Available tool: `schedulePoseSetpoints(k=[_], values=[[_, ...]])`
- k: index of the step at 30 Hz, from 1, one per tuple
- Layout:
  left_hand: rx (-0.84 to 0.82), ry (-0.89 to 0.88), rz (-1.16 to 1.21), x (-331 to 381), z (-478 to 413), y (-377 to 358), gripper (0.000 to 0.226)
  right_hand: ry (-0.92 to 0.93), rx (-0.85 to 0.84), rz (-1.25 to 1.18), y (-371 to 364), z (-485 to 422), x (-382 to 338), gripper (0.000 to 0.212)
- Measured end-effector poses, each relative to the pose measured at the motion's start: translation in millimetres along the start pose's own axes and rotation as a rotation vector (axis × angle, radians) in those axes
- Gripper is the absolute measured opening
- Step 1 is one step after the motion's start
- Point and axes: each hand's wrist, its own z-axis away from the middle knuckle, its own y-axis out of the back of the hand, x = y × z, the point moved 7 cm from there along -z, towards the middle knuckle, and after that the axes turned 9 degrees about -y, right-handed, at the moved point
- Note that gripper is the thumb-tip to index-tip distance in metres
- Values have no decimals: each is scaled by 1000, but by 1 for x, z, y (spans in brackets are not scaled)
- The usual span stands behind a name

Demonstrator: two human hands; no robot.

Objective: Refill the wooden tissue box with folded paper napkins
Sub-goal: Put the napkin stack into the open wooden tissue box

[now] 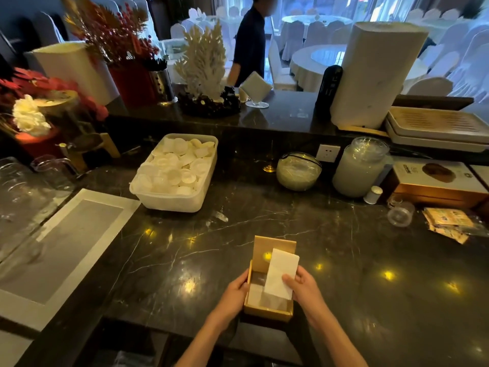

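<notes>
A small wooden tissue box [267, 311] stands at the near edge of the dark marble counter, its lid [275, 246] tipped up at the back. My left hand [234, 294] grips the box's left wall. My right hand [301, 288] pinches a stack of white folded napkins [281, 271], held tilted over the open top with its lower end inside the box. Pale paper lies at the bottom of the box, partly hidden by the stack.
A white plastic tub of round lids [174, 172] sits beyond to the left. Behind to the right are a glass bowl [298, 171], a large jar [360, 168], a boxed item [439, 184] and packets [447, 222]. A white-framed mat [66, 245] lies left. A person [250, 43] stands behind the bar.
</notes>
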Motion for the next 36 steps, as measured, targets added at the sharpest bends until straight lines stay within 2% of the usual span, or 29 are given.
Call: schedulePoseSetpoints(k=[4,11,16,21,30,36], values=[[7,-24,-24,-6,-1,2,37,77,-1,226,-3,5,-19,25],[31,-36,-53,-10,-4,5,41,117,-91,1150,-39,-1,-41,34],[34,-34,-71,-10,-6,6,40,21,-146,1469,-63,-24,-21,41],[48,-40,-99,-13,-6,6,45,-82,-197,1571,-73,-34,6,39],[68,-80,-73,-14,-8,3,46,36,-48,1551,-73,-37,14,23],[67,-95,-97,-13,-9,2,43,48,-11,1458,-73,-41,14,37]])
